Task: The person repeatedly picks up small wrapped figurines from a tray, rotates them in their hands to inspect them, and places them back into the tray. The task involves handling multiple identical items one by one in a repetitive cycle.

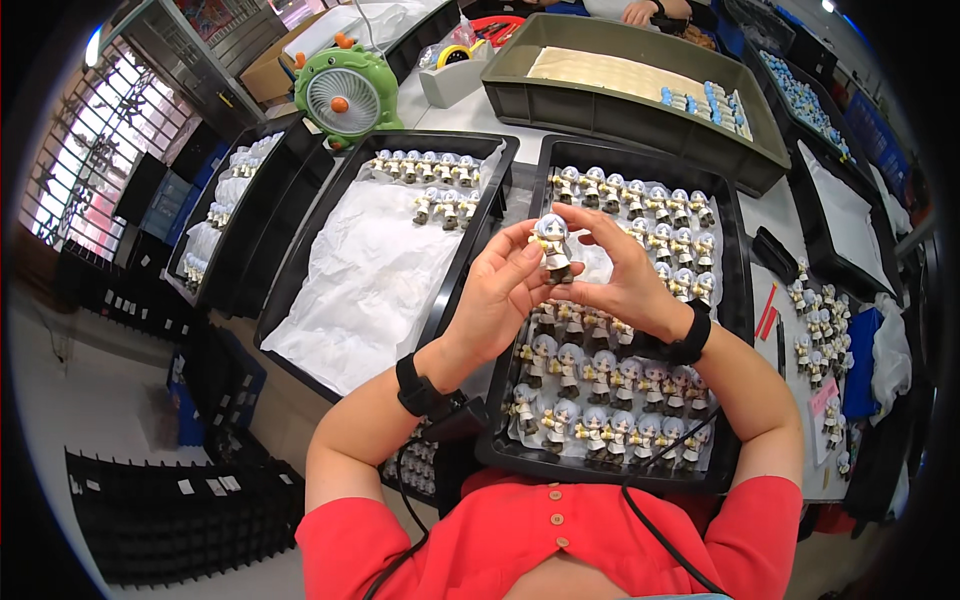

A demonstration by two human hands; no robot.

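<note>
Between my two hands is a small figurine (pixel 553 247) with pale silver hair, a white outfit and dark legs, held upright. My left hand (pixel 508 278) grips it with the thumb across its side. Curved around its other side, my right hand (pixel 625 275) has its fingers apart; whether its fingertips touch the figurine is hard to tell. Both hands are above a black tray (pixel 742 290) lined with white sheet and filled with rows of similar figurines (pixel 600 375). Left of it, another black tray (pixel 330 220) holds two short rows of figurines (pixel 425 167) at its far end.
A green fan (pixel 350 95) and a tape dispenser (pixel 450 78) stand at the back. Behind the trays is an olive bin (pixel 620 110) with blue-and-white pieces. Loose figurines (pixel 820 325) and red sticks (pixel 767 312) lie at right. Cables hang across my front. Another person's hand (pixel 640 12) shows far back.
</note>
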